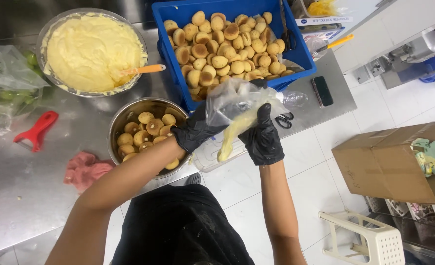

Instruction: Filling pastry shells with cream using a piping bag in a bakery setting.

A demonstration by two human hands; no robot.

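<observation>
Clear plastic, soft and crumpled: one piping bag part-filled with pale yellow cream [237,115], held over the front edge of the steel worktop [41,196]. Long axis runs from the bunched open top, upper right, down to the narrow tip at lower left.

Left hand in a black glove [194,131]: clenched on the bag's upper left side.
Right hand in a black glove [264,137]: wrapped round the bag's lower body, squeezing; the hand nearer the tip.

Landmark: round steel bowl of small golden-brown pastry shells [146,135].
- Bag: just right of the bowl, tip pointing down beside its rim.
- Blue plastic crate of like shells [171,59]: behind the bowl, to the right.
- Large steel bowl of yellow cream with an orange-handled spatula [92,51]: behind the bowl, to the left.
- Red-handled peeler [36,130] and pink cloth [85,169]: left of the bowl.
- Black scissors [285,119] and dark phone [321,91]: right, beyond the bag.

Nothing lies between tip and bowl.
</observation>
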